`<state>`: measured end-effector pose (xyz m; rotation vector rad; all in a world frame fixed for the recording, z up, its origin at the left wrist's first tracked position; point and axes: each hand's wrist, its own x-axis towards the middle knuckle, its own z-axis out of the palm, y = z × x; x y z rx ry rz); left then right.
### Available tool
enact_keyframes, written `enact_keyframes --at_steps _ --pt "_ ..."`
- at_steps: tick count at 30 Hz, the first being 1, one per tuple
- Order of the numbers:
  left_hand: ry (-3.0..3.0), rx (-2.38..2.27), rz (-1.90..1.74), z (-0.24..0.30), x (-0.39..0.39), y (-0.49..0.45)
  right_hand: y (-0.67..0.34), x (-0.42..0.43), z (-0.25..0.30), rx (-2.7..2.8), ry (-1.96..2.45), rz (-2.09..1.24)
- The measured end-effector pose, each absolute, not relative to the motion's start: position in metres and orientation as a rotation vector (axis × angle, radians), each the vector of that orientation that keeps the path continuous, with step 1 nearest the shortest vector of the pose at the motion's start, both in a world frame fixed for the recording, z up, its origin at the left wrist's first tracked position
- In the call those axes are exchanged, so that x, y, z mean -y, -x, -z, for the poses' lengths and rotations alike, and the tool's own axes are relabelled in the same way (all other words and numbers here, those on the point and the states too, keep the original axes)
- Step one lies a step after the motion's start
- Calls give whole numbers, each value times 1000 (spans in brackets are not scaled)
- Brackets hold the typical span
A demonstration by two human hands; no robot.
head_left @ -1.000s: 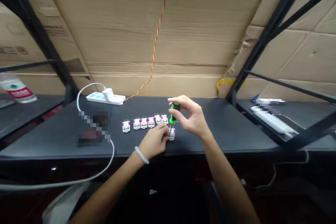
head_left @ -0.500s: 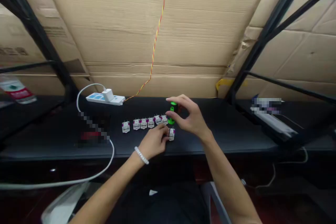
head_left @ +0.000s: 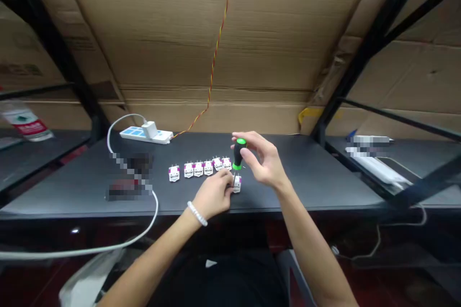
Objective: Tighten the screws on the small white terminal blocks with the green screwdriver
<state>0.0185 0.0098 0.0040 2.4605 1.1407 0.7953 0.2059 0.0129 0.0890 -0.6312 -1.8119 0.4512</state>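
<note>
While the person's right hand (head_left: 265, 162) closes its grip loosely, thumb and fingers, round a black-and-green screwdriver (head_left: 238, 154), the left hand (head_left: 213, 194), nearer to the white-and-purple block (head_left: 237, 184) on the tabletop (head_left: 306, 177), pinches that block from its left side. Above the block the screwdriver stands nearly upright, its long axis running down toward it; I can't tell whether the tip touches. I count one screwdriver, one held block, six similar blocks (head_left: 198, 169) lined up leftward of it and farther back, and, beyond those, one power strip (head_left: 161, 137).
</note>
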Motion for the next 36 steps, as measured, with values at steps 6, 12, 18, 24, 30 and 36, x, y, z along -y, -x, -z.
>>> enact_keyframes --at_steps 6,12,18,24,30,36 --pt "-2473 -1136 -800 -1 -11 -18 -203 -15 -88 1803 697 -326" --pt "-2472 -1139 -800 -2 -10 -19 -206 -10 -91 1869 651 -375" --pt "-2469 -1136 -811 -3 -10 -20 -209 -10 -89 1857 646 -443" --pt "-2484 -1143 -799 -3 -9 -21 -207 -13 -92 1853 658 -362" --pt "-2506 -1136 -796 -2 -9 -21 -206 -12 -92 1861 681 -292" --pt "-2477 -1117 -804 -5 -9 -21 -211 -10 -91 1874 668 -340"
